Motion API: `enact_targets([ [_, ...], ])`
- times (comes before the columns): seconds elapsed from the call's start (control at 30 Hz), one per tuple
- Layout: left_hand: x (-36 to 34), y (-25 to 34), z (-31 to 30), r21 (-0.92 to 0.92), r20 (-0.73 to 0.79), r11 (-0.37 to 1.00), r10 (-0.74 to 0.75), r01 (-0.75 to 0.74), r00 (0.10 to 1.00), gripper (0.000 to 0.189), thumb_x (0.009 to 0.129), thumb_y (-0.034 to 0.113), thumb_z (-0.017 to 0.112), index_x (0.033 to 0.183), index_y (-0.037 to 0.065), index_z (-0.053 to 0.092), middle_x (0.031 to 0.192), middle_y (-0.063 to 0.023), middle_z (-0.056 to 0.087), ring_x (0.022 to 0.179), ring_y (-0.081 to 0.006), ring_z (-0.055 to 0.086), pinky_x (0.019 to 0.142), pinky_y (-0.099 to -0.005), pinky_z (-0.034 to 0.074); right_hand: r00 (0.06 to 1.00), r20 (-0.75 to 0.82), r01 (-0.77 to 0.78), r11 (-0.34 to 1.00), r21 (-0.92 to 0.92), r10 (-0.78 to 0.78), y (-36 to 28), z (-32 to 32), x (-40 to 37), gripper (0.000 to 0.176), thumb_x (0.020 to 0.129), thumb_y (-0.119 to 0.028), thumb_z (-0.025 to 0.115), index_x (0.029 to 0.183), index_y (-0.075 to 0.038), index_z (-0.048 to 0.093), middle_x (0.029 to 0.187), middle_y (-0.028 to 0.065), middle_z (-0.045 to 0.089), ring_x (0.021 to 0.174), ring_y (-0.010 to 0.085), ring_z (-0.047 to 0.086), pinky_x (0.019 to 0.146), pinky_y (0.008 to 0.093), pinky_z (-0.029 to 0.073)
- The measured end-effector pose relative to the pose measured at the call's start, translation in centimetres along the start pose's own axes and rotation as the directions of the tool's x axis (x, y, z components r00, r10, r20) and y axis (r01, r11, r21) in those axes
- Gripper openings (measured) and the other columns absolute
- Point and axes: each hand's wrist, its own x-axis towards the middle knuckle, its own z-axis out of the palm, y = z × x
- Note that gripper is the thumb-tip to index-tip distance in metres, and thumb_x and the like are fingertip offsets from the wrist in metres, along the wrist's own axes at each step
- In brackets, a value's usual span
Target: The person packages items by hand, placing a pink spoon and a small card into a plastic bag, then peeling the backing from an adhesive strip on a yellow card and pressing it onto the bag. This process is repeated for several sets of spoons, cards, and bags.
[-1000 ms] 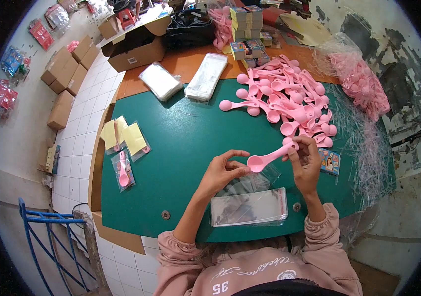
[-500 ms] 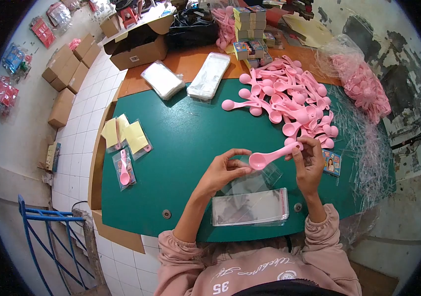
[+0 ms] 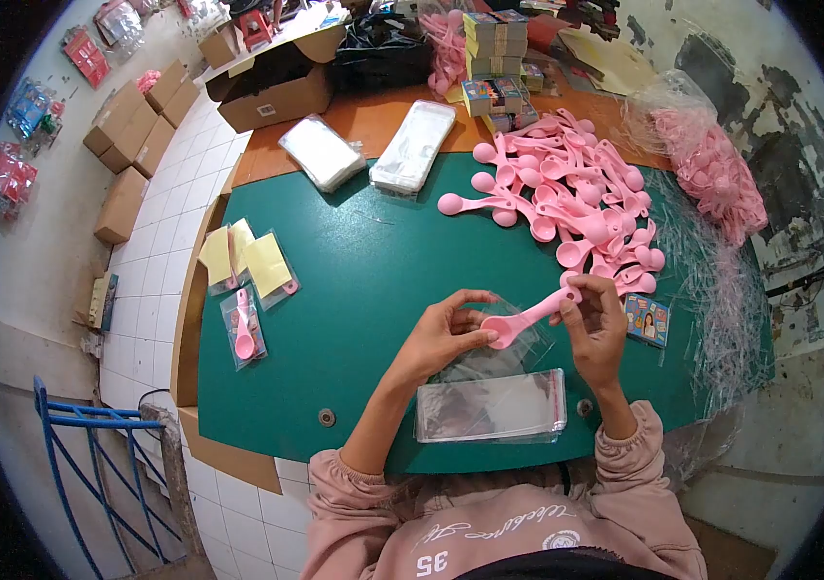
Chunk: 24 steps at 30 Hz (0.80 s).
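Our right hand (image 3: 593, 329) pinches the handle of a pink spoon (image 3: 531, 316), whose bowl points to 9 o'clock at the mouth of a clear bag (image 3: 499, 360). Our left hand (image 3: 439, 340), half curled, pinches that bag's edge. The spoon pile (image 3: 566, 198) lies at 12 o'clock.

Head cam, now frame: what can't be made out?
All head view:
- Whether the left hand pinches the clear plastic sleeve or only touches the pink plastic spoon held by the right hand: the film is too transparent.
- Small printed card: print too small.
- Open cardboard box: contents in shadow.
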Motion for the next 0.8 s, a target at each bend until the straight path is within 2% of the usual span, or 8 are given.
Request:
enact_targets([
  [0.17, -0.1, 0.3, 0.8, 0.030, 0.050, 0.995, 0.096, -0.097, 0.994, 0.036, 0.084, 0.014, 0.058, 0.115, -0.002, 0.049, 0.094, -0.0075, 0.061, 0.087, -0.0110, 0.056, 0.074, -0.0230, 0.045, 0.958, 0.186, -0.238, 0.967, 0.089, 0.219, -0.2, 0.8, 0.0, 0.023, 0.083, -0.001, 0.054, 0.103, 0.000, 0.043, 0.078, 0.0071, 0.057, 0.065, 0.0109, 0.058, 0.058, 0.0217, 0.048],
  [0.27, -0.4, 0.1, -1.3, 0.122, 0.172, 0.985, -0.140, 0.120, 0.975, 0.028, 0.090, 0.022, 0.050, 0.102, -0.001, 0.059, 0.087, -0.0057, 0.063, 0.082, -0.0091, 0.056, 0.072, -0.0234, 0.045, 0.980, 0.113, -0.178, 0.972, 0.151, 0.162, 0.1, 0.2, 0.4, 0.022, 0.084, -0.002, 0.054, 0.102, -0.001, 0.041, 0.077, 0.0073, 0.058, 0.065, 0.0109, 0.058, 0.057, 0.0211, 0.048],
  [0.43, -0.8, 1.9, 0.7, 0.196, 0.172, 0.978, -0.105, 0.071, 0.979, 0.032, 0.092, 0.024, 0.046, 0.095, -0.003, 0.062, 0.083, -0.0042, 0.062, 0.078, -0.0075, 0.055, 0.070, -0.0219, 0.045, 0.966, 0.157, -0.219, 0.973, 0.070, 0.206, -1.1, -0.2, 0.3, 0.020, 0.087, -0.019, 0.054, 0.097, -0.002, 0.048, 0.091, 0.0109, 0.057, 0.071, 0.0133, 0.057, 0.064, 0.0257, 0.048],
  [0.5, -0.7, 2.3, 1.5, 0.098, 0.191, 0.995, 0.002, -0.021, 0.982, 0.031, 0.092, 0.023, 0.046, 0.096, -0.004, 0.062, 0.081, -0.0036, 0.062, 0.077, -0.0071, 0.055, 0.069, -0.0213, 0.045, 0.893, 0.414, 0.293, 0.927, -0.234, -0.178, -2.2, -0.5, 0.5, 0.037, 0.087, -0.040, 0.050, 0.093, -0.005, 0.056, 0.110, 0.0123, 0.050, 0.088, 0.0193, 0.053, 0.077, 0.0337, 0.045],
  [0.53, -0.9, 2.8, 1.8, 0.105, 0.161, 0.994, 0.014, -0.032, 0.987, 0.031, 0.092, 0.022, 0.046, 0.096, -0.005, 0.061, 0.083, -0.0045, 0.062, 0.077, -0.0074, 0.055, 0.068, -0.0213, 0.045, 0.880, 0.462, 0.224, 0.953, -0.203, -0.109, -2.1, -0.4, 0.0, 0.049, 0.083, -0.054, 0.046, 0.091, -0.008, 0.061, 0.121, 0.0114, 0.042, 0.101, 0.0239, 0.045, 0.085, 0.0373, 0.039],
  [0.63, -1.2, 3.1, 1.8, 0.145, 0.140, 0.987, 0.044, -0.065, 0.989, 0.029, 0.092, 0.019, 0.044, 0.098, -0.006, 0.060, 0.088, -0.0093, 0.063, 0.082, -0.0111, 0.058, 0.070, -0.0237, 0.048, 0.873, 0.474, 0.195, 0.974, -0.115, -0.119, -2.8, -2.6, 0.3, 0.047, 0.082, -0.052, 0.049, 0.093, -0.008, 0.061, 0.121, 0.0125, 0.042, 0.104, 0.0240, 0.044, 0.084, 0.0347, 0.040],
  [0.73, -2.0, 4.0, 1.4, 0.022, 0.068, 0.994, 0.110, -0.111, 0.992, 0.033, 0.091, 0.024, 0.046, 0.103, -0.005, 0.057, 0.089, -0.0134, 0.063, 0.079, -0.0150, 0.061, 0.069, -0.0248, 0.049, 0.969, 0.129, -0.141, 0.898, -0.416, 0.212, -3.0, -8.5, 0.6, 0.050, 0.080, -0.045, 0.056, 0.109, -0.005, 0.056, 0.111, 0.0167, 0.047, 0.101, 0.0280, 0.048, 0.085, 0.0352, 0.039],
  [0.8, -2.4, 4.2, 0.2, 0.042, 0.075, 0.995, 0.091, -0.094, 0.993, 0.028, 0.093, 0.018, 0.042, 0.110, -0.001, 0.053, 0.093, -0.0136, 0.063, 0.085, -0.0164, 0.061, 0.070, -0.0263, 0.050, 0.926, -0.343, -0.376, 0.451, -0.810, 0.156, 2.1, -13.8, -1.1, 0.045, 0.078, -0.031, 0.062, 0.110, -0.001, 0.054, 0.108, 0.0180, 0.050, 0.096, 0.0316, 0.051, 0.082, 0.0363, 0.041],
])
